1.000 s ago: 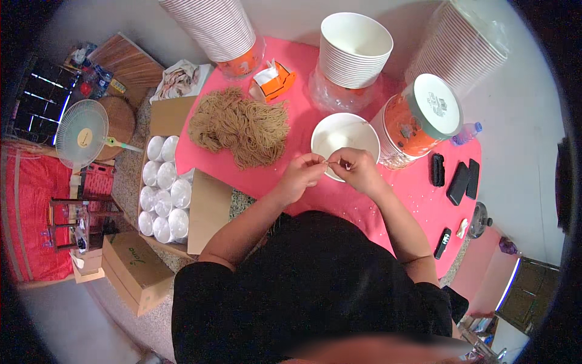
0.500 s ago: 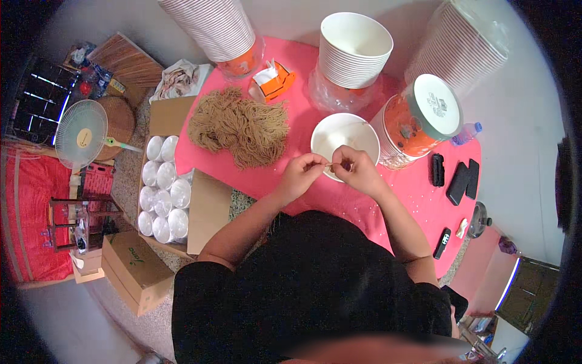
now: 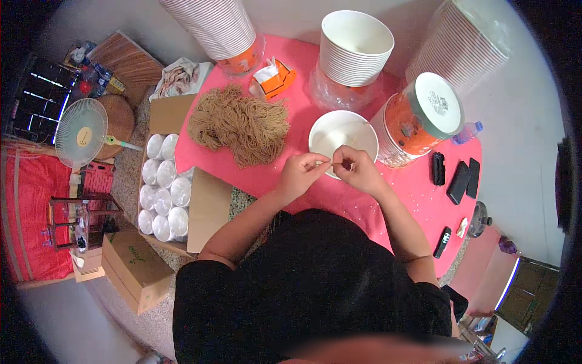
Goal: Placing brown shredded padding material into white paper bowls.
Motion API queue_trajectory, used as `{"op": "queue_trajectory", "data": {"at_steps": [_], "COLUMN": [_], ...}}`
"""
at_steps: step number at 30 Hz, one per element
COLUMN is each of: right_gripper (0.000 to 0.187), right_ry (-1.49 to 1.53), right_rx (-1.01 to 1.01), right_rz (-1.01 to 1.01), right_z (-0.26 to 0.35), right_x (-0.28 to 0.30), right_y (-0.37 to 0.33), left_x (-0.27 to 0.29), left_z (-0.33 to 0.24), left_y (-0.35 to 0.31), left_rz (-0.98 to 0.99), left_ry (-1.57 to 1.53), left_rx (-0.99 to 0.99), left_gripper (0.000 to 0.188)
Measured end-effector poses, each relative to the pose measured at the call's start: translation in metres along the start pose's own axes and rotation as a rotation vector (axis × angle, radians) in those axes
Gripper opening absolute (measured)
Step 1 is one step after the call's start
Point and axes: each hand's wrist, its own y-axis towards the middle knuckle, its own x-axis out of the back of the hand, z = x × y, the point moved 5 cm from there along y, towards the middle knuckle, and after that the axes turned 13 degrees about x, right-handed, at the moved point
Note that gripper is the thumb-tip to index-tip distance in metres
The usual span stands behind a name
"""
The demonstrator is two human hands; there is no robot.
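Note:
Both my hands meet in front of a white paper bucket (image 3: 330, 128) near the table's front edge, partly covering its near rim. My left hand (image 3: 301, 175) is closed in a pinch, thumb and forefinger pointing right. Opposite it, my right hand (image 3: 362, 174) is curled, its fingertips pinched together close to the left ones. Whatever they hold is too small to make out. To the left of the bucket lies a loose heap of brown yarn (image 3: 242, 127). Behind stands a stack of white paper buckets (image 3: 356, 51), partly in clear plastic wrap.
A pink cloth covers the table (image 3: 339, 203). An orange tissue pack (image 3: 279, 80) lies behind the yarn. Right of the bucket stand orange-printed buckets (image 3: 407, 124), a water bottle (image 3: 468, 132) and black cases (image 3: 459, 183). A carton of clear plastic cups (image 3: 162, 202) sits at left.
My hands stay pinched together in nearly the same place, with a slight shift of the fingertips. The whole view has moved a little; nothing else visibly differs.

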Motion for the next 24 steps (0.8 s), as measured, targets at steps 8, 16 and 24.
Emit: {"op": "queue_trajectory", "data": {"at_steps": [8, 16, 24], "right_gripper": [0.008, 0.008, 0.010], "right_ry": [0.012, 0.025, -0.185], "right_rx": [0.017, 0.011, 0.079], "right_rz": [0.026, 0.017, -0.051], "right_z": [-0.002, -0.009, 0.007], "right_x": [-0.001, -0.002, 0.003], "right_y": [-0.001, -0.003, -0.002], "left_x": [0.005, 0.001, -0.003], "left_z": [-0.017, 0.011, 0.008], "left_y": [0.001, 0.011, 0.007], "left_rz": [-0.005, 0.038, 0.028], "left_ry": [0.188, 0.016, -0.031], "left_rx": [-0.098, 0.003, -0.007], "left_gripper": [0.009, 0.009, 0.008]}}
